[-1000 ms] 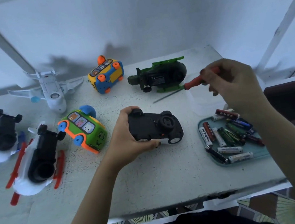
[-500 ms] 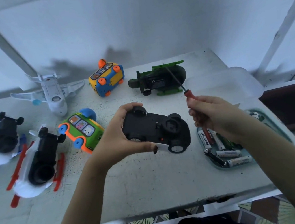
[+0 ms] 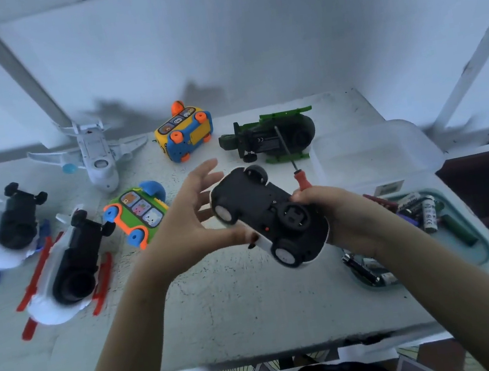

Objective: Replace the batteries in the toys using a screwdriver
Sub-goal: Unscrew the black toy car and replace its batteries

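Observation:
A black-bottomed toy car (image 3: 251, 197) is upside down in the air above the table, wheels up. My right hand (image 3: 348, 218) grips its rear end and also holds the red-handled screwdriver (image 3: 301, 179), whose shaft points up and away from me. My left hand (image 3: 191, 221) is to the left of the car with fingers spread and straight, and only its thumb touches the car's near side. A teal tray (image 3: 484, 249) of loose batteries (image 3: 419, 208) lies to the right, partly hidden by my right forearm.
Other toys lie on the white table (image 3: 225, 329): a green helicopter (image 3: 265, 138), a yellow-blue bus (image 3: 188, 133), a green bus (image 3: 140, 212), a white plane (image 3: 98, 161), and two white overturned aircraft toys (image 3: 16, 223) (image 3: 69, 266). A clear box (image 3: 373, 151) and a dark red box (image 3: 488, 182) stand right.
The car has lifted and turned, and my right hand, with the screwdriver, has taken hold of its rear end. My left hand's fingers have let go and spread out.

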A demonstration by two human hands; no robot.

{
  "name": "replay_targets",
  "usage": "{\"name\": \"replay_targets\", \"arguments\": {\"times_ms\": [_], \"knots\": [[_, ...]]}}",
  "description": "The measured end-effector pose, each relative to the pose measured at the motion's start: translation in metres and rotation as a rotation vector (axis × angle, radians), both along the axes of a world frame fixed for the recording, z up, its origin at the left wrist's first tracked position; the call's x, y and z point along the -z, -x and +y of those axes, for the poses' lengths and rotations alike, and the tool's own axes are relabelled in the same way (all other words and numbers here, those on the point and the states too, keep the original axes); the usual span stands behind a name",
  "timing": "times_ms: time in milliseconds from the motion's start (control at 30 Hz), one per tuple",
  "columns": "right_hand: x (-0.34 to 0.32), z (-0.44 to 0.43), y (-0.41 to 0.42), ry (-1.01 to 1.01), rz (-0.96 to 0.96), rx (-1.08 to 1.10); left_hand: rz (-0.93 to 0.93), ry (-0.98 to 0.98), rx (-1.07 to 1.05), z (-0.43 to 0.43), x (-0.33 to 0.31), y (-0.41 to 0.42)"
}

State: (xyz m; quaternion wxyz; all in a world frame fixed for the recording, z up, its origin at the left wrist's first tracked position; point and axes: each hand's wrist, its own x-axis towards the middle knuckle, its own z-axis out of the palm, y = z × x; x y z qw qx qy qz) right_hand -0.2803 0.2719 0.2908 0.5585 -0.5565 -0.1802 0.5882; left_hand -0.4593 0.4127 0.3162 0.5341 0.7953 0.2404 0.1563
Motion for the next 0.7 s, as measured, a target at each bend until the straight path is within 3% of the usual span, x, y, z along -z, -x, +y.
{"name": "replay_targets", "arguments": {"times_ms": [133, 233, 300, 567, 700], "knots": [[0.007, 0.003, 0.008, -0.036, 0.086, 0.211, -0.169, -0.079, -0.332, -0.033, 0.019, -0.004], [0.006, 0.009, 0.019, -0.056, 0.092, 0.341, -0.246, -0.048, -0.366, -0.064, 0.036, -0.01], [0.007, 0.012, 0.026, -0.046, 0.089, 0.379, -0.215, -0.138, -0.321, -0.077, 0.049, -0.014], [0.012, 0.019, 0.034, 0.052, -0.143, 0.277, -0.099, -0.446, -0.523, -0.063, 0.061, -0.027], [0.017, 0.021, 0.042, 0.036, -0.186, 0.249, -0.111, -0.483, -0.546, -0.061, 0.066, -0.027]]}}
